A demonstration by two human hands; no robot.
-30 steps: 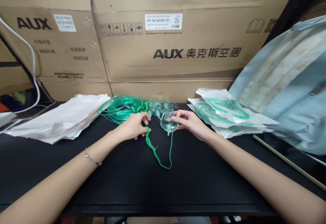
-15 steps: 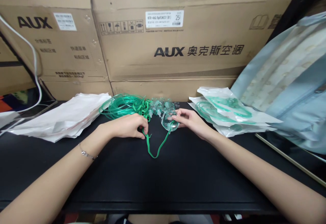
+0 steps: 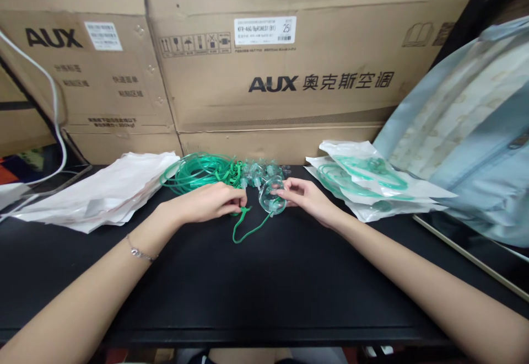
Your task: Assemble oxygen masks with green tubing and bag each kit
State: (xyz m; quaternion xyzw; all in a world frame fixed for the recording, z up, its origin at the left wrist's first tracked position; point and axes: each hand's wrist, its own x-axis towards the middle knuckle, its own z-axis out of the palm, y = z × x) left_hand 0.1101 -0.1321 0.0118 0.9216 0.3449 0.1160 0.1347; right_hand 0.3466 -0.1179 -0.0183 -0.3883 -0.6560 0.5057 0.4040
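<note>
Between the fingers of my right hand (image 3: 305, 197) is a clear plastic oxygen mask (image 3: 269, 201), held above the dark table. A green elastic strap (image 3: 243, 237) hangs in a loop from the mask across to my left hand (image 3: 219, 201), whose fingertips pinch its other end. Just behind my hands lie more clear mask parts (image 3: 258, 170) and a bunch of green straps (image 3: 233, 172). A coil of green tubing (image 3: 194, 168) rests behind my left hand.
White flat pouches (image 3: 111, 193) are piled at the left. At the right, clear-fronted packets with green tubing (image 3: 367, 179) are stacked beside a pale blue bag (image 3: 479, 127). Large cardboard boxes (image 3: 322, 99) stand along the back of the black table (image 3: 264, 292).
My left fingertips have shifted slightly right, closer to the mask. The strap's loop hangs higher and has swung left, and the mask has moved a little left.
</note>
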